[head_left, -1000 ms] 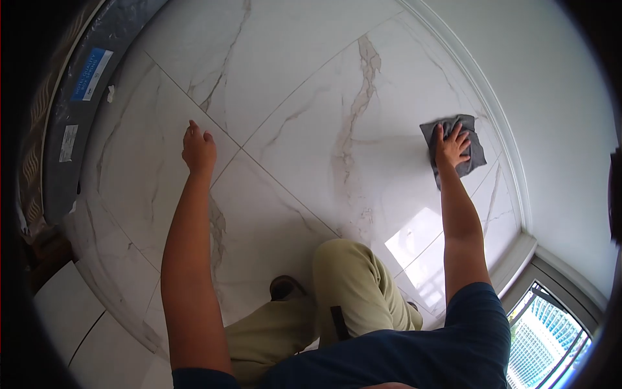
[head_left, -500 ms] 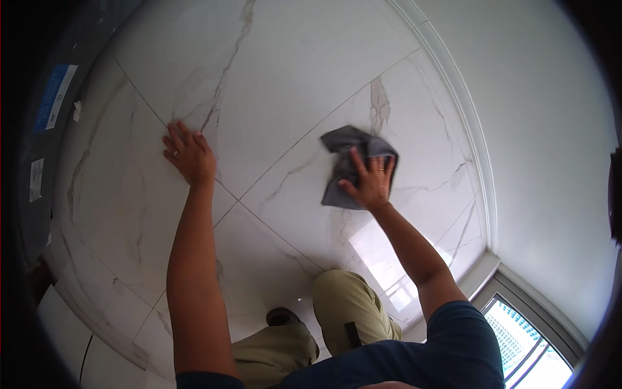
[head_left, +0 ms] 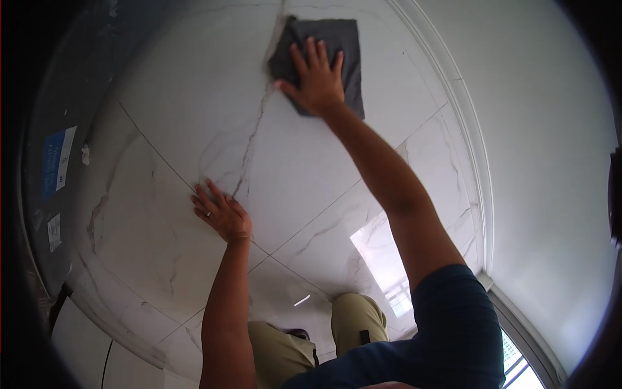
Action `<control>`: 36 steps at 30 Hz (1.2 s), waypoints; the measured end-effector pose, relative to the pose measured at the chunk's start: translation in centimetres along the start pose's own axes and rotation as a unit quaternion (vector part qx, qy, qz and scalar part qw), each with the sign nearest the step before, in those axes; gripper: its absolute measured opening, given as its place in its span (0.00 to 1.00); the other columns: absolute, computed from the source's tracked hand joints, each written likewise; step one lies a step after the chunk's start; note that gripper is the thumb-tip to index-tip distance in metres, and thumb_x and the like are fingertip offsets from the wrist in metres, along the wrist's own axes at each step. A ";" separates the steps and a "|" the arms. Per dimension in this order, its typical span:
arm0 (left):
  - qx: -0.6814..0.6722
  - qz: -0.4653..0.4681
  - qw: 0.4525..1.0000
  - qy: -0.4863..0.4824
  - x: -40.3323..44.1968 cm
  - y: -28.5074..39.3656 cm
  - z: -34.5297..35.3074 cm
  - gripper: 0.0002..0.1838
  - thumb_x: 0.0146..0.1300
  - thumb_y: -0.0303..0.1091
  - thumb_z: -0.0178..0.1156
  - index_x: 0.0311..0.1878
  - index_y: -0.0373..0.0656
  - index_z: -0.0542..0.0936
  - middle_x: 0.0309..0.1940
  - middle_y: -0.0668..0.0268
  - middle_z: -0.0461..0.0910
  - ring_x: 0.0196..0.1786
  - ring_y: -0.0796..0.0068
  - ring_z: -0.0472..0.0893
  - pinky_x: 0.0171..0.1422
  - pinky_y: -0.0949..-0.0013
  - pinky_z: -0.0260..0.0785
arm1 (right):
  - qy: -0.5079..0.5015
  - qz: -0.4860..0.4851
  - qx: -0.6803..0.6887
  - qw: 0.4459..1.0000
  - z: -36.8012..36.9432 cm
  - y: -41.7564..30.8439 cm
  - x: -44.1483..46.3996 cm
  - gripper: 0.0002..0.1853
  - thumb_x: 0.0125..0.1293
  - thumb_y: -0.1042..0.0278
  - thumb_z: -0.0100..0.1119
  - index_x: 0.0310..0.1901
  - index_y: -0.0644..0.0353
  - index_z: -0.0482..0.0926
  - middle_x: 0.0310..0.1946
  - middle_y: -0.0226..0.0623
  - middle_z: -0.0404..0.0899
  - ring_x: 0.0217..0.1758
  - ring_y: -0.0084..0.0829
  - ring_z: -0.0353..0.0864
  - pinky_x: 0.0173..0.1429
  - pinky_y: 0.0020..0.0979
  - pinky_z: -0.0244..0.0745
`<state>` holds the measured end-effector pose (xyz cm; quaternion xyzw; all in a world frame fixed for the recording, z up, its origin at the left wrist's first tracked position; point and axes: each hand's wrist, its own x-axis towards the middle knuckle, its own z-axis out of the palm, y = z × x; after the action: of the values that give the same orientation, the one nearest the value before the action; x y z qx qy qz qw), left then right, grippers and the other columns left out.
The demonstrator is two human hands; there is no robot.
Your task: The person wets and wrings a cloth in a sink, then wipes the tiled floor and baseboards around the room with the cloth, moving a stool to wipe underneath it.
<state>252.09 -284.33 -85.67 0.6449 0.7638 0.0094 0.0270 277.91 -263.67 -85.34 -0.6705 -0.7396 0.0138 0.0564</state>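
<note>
A dark grey cloth [head_left: 350, 45] lies spread on the white marble-look tile floor [head_left: 291, 168], far out in front of me. My right hand [head_left: 319, 81] presses flat on top of it, fingers spread, thumb reaching past the cloth's left edge. Lower and to the left, my left hand [head_left: 223, 214] rests on the bare tile near a grout line. Its fingers are stretched out, with a ring on one of them and nothing held.
A white baseboard [head_left: 457, 84] and pale wall run along the right. At the left stands a dark grey object with a blue label [head_left: 55, 162]. A window [head_left: 515, 360] shows at lower right; my bent knees [head_left: 356, 318] are below.
My right hand has slid the cloth forward and a little left across the floor, and the cloth now lies flatter. The view has shifted; my left hand stays by the same grout line.
</note>
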 end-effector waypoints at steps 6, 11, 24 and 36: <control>-0.014 -0.011 0.999 -0.039 0.1 -0.3 -0.4 0.34 0.65 0.40 0.37 0.74 0.42 0.49 0.74 0.50 0.42 0.75 0.38 0.42 0.75 0.39 0.36 | -0.229 -0.046 0.002 0.972 -4.0 3.1 -15.0 0.38 0.61 0.29 0.45 0.71 0.33 0.58 0.73 0.44 0.51 0.77 0.46 0.46 0.72 0.67 0.32; -0.052 -0.017 0.996 -0.076 -0.2 -0.7 -0.3 0.35 0.64 0.40 0.40 0.74 0.41 0.50 0.74 0.50 0.39 0.75 0.38 0.38 0.75 0.37 0.33 | -0.026 0.280 -0.048 0.958 -0.8 13.7 -0.2 0.47 0.59 0.26 0.46 0.74 0.41 0.47 0.75 0.47 0.41 0.79 0.46 0.36 0.73 0.62 0.30; -0.076 -0.003 0.993 -0.087 -0.6 -1.2 0.5 0.34 0.63 0.41 0.43 0.73 0.43 0.54 0.74 0.51 0.38 0.75 0.36 0.39 0.74 0.34 0.31 | -0.081 -0.349 0.123 0.925 4.1 -31.3 4.1 0.32 0.69 0.36 0.35 0.71 0.41 0.58 0.74 0.27 0.50 0.78 0.32 0.44 0.77 0.56 0.30; -0.099 -0.012 0.991 -0.085 -0.6 -1.2 0.1 0.35 0.65 0.41 0.41 0.74 0.42 0.51 0.75 0.50 0.37 0.76 0.39 0.38 0.74 0.37 0.28 | 0.069 0.076 -0.110 0.989 4.7 -9.6 13.9 0.41 0.65 0.29 0.38 0.73 0.43 0.52 0.75 0.32 0.49 0.78 0.36 0.45 0.75 0.56 0.39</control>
<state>251.03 -285.10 -85.79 0.6282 0.7618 0.0296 0.1552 266.64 -250.55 -88.23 -0.7262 -0.6779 -0.1097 0.0315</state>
